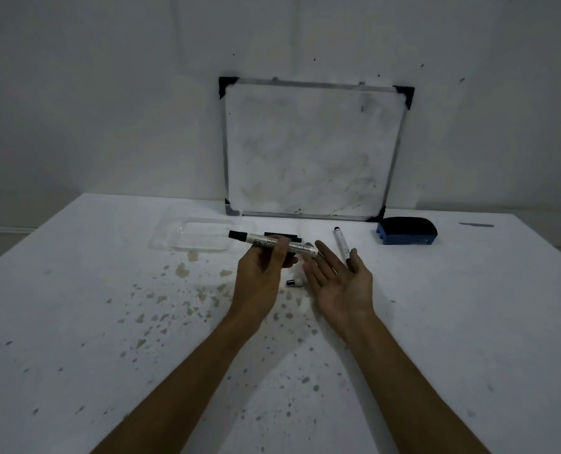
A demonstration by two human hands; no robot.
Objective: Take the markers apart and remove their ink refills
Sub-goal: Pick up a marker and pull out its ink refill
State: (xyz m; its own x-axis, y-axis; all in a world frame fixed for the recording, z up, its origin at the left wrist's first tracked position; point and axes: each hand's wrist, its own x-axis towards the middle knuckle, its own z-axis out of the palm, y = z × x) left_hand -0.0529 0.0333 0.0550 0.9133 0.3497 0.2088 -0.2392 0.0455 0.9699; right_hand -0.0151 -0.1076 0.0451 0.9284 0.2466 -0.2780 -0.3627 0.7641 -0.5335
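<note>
Your left hand (262, 270) grips a marker (272, 245) above the stained counter (109, 306). Your right hand (338, 283) lies open, palm up, holding nothing.

A white counter (92, 322), speckled with brownish and dark stains, fills the lower frame. On it, at mid-frame, lie a clear plastic tray (195, 237), a small black-and-white marker piece (295, 282), a white marker (342, 244) right of centre, and a blue-based eraser (407, 231). A smudged whiteboard (312, 149) stands at its far edge.
</note>
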